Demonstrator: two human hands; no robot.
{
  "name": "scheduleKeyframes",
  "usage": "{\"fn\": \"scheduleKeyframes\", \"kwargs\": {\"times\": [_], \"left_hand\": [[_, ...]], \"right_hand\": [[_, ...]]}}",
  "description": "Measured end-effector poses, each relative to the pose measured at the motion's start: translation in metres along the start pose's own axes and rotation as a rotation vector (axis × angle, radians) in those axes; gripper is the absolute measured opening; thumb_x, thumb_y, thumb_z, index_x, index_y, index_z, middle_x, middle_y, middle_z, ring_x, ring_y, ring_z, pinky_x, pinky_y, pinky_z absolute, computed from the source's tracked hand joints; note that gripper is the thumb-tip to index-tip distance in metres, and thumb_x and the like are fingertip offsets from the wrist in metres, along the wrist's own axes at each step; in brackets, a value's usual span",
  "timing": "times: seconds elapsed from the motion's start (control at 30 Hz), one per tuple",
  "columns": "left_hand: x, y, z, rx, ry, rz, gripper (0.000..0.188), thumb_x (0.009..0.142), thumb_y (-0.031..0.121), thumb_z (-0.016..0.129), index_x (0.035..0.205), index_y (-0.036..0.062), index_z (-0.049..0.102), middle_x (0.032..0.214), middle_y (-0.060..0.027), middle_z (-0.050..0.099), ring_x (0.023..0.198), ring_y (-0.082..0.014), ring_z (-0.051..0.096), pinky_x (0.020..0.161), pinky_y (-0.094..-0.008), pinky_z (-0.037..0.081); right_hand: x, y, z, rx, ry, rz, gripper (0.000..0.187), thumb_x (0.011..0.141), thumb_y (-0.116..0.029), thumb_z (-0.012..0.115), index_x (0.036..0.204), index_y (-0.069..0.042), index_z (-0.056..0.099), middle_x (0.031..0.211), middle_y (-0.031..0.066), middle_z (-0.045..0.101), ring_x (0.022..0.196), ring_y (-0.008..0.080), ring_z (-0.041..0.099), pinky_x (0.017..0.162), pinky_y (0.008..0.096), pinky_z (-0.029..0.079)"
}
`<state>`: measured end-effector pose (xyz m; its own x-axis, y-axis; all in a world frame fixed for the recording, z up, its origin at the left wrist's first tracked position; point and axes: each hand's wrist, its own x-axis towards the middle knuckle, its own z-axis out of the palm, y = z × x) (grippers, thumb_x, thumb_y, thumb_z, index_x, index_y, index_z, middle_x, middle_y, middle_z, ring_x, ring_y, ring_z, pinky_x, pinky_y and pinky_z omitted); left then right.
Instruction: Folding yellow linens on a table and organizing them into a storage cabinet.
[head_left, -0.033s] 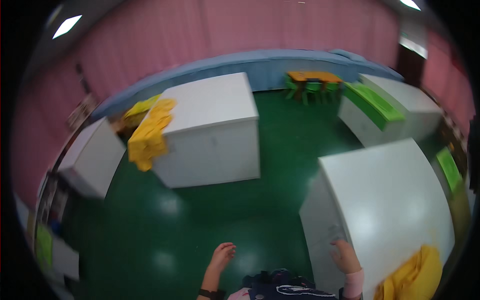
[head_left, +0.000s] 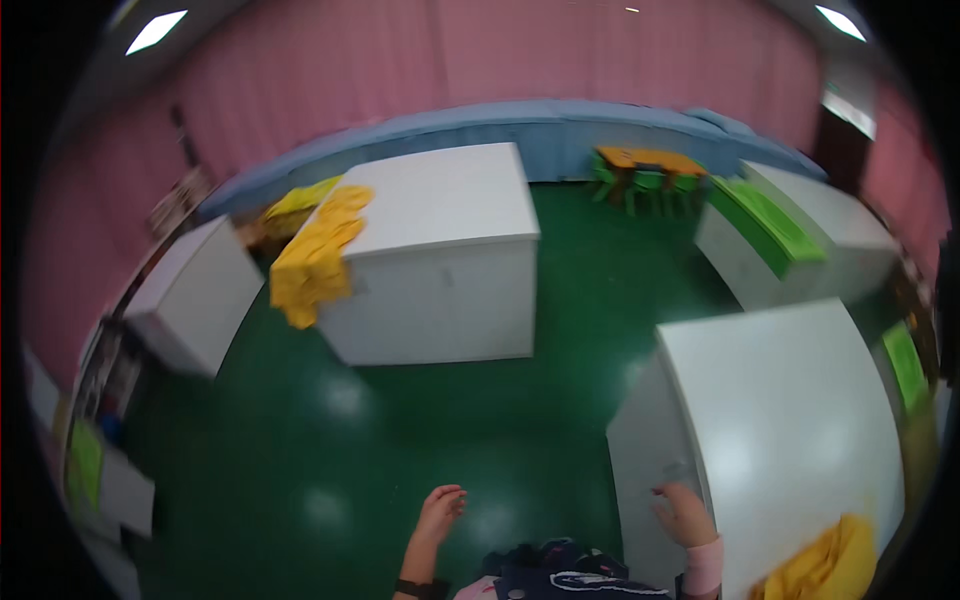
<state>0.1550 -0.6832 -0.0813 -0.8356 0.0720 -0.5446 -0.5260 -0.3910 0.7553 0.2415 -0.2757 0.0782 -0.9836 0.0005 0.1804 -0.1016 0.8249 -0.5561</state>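
Note:
My left hand (head_left: 438, 512) hangs in the air above the green floor, its fingers loosely bent with a gap between them and nothing held. Beside the near white cabinet (head_left: 780, 400), at its left edge, my right hand (head_left: 684, 515) hovers with fingers partly curled and holds nothing I can see. Whether it touches the cabinet, I cannot tell. A crumpled yellow cloth (head_left: 825, 565) lies on that cabinet's near end, to the right of my right hand. Another yellow cloth (head_left: 320, 260) drapes over the left edge of the white cabinet (head_left: 440, 200) farther ahead.
Green floor (head_left: 420, 430) runs between the cabinets. At the far left stands another white cabinet (head_left: 200, 295). A small orange table (head_left: 650, 160) with green chairs (head_left: 645, 188) is at the back. A green tray-like top (head_left: 765, 225) sits at the right. Blue-covered seating (head_left: 480, 125) lines the pink curtain.
The view has turned slightly left, so the far cabinet and table appear a little farther right. My hands keep nearly the same pose.

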Motion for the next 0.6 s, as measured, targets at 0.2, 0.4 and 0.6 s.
{"fn": "scheduleKeyframes", "kwargs": {"times": [0.2, 0.4, 0.6], "left_hand": [[-0.006, -0.005, -0.112, -0.229, 0.441, 0.086, 0.018, 0.082, 0.012, 0.054, 0.1, 0.0074, 0.053, 0.095, -0.0066, 0.06, 0.079, -0.015, 0.057, 0.067, -0.0276, 0.046], [0.032, 0.04, -0.145, -0.316, 0.668, 0.081, 0.019, 0.082, 0.011, 0.055, 0.1, 0.0067, 0.052, 0.095, -0.0075, 0.061, 0.079, -0.0153, 0.057, 0.068, -0.0282, 0.048], [0.1, 0.168, -0.151, -0.326, 0.665, 0.193, 0.019, 0.085, 0.009, 0.052, 0.103, 0.0048, 0.052, 0.098, -0.0098, 0.059, 0.082, -0.0187, 0.058, 0.07, -0.0303, 0.05]], "right_hand": [[0.162, -0.068, 0.106, 0.101, -0.397, -0.306, 0.026, 0.077, -0.015, 0.059, 0.1, -0.004, 0.054, 0.093, 0.0135, 0.06, 0.087, 0.0312, 0.057, 0.078, 0.0383, 0.043], [0.301, -0.083, 0.206, 0.086, -0.609, -0.394, 0.027, 0.078, -0.022, 0.058, 0.101, -0.007, 0.055, 0.089, 0.0109, 0.062, 0.085, 0.0288, 0.059, 0.073, 0.0385, 0.045], [0.47, -0.134, 0.292, -0.035, -0.571, -0.503, 0.024, 0.077, -0.022, 0.059, 0.094, -0.005, 0.055, 0.086, 0.0113, 0.062, 0.078, 0.0299, 0.06, 0.067, 0.0416, 0.046]]}}
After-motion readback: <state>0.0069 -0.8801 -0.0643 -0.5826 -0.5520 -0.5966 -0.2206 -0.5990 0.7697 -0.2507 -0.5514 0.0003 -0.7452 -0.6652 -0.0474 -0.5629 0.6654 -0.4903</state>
